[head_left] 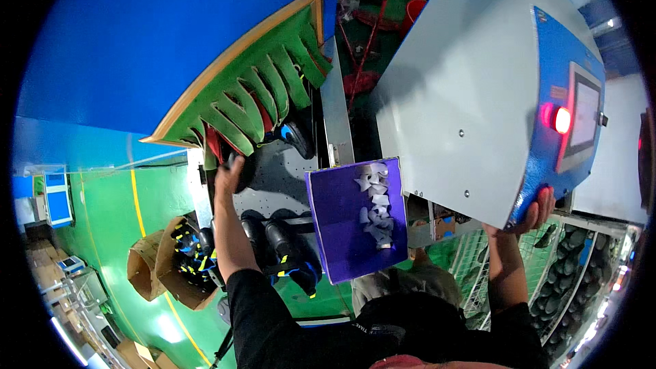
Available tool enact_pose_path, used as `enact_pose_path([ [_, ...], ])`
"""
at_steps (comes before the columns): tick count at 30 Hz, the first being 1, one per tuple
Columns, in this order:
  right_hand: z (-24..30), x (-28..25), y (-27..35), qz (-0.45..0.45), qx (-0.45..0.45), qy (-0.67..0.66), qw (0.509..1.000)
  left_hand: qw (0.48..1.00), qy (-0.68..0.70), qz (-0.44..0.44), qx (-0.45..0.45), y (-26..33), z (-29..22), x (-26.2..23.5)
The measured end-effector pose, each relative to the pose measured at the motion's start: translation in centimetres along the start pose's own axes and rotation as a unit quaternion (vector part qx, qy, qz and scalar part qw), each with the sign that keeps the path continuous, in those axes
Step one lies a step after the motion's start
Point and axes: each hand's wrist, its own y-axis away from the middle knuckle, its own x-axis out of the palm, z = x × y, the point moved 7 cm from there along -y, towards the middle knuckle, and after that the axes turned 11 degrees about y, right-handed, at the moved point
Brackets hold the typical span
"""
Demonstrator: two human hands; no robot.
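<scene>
Gripping a black shoe (240,167) at centre-left of frame, left hand (229,172) has fingers curled round its near end, right at the mouth of the green flap curtain (256,92). Shoe sits on the grey perforated belt (277,178), half under the flaps. Two more black shoes with blue trim (283,249) lie lower on the same belt, just below that hand.

Right hand (536,210), lower right, fingers hooked over the bottom edge of the blue-and-grey console (478,96); clasped on the casing, holding nothing loose. Red lamp (562,119) lit beside the screen (584,113).

Judgement: step in hand looks like feeding shoes into the tunnel, one at the curtain now, two queued. Next move probably calls for letting go of the shoe once it lies flat and straight on the belt, fingers kept clear of the flaps.

Around: purple box (355,222) with white paper scraps at centre; cardboard boxes (167,263) of shoes lower left; wire rack (581,260) of dark shoes lower right.
</scene>
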Motion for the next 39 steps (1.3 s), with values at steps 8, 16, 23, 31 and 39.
enact_pose_path([
  [8,1.1,0.3,-1.9,-0.006,0.003,-0.081,0.997,0.964,0.211,-0.014,-0.16,9.1,-4.5,5.6],
  [16,3.2,-7.7,-3.4,0.153,0.129,-0.351,0.915,0.959,0.259,-0.112,0.038,38.5,-18.3,0.6],
  [23,4.1,-8.8,5.6,0.288,0.372,-0.798,0.375,0.871,0.368,0.206,0.25,61.7,-26.2,11.1],
  [31,-1.1,-11.3,15.6,0.528,0.445,-0.715,-0.112,0.806,0.404,0.429,0.057,63.3,-30.6,18.6],
  [39,-3.8,-13.9,24.6,0.429,0.567,-0.685,-0.156,0.801,0.333,0.496,0.033,65.7,-28.5,24.9],
])
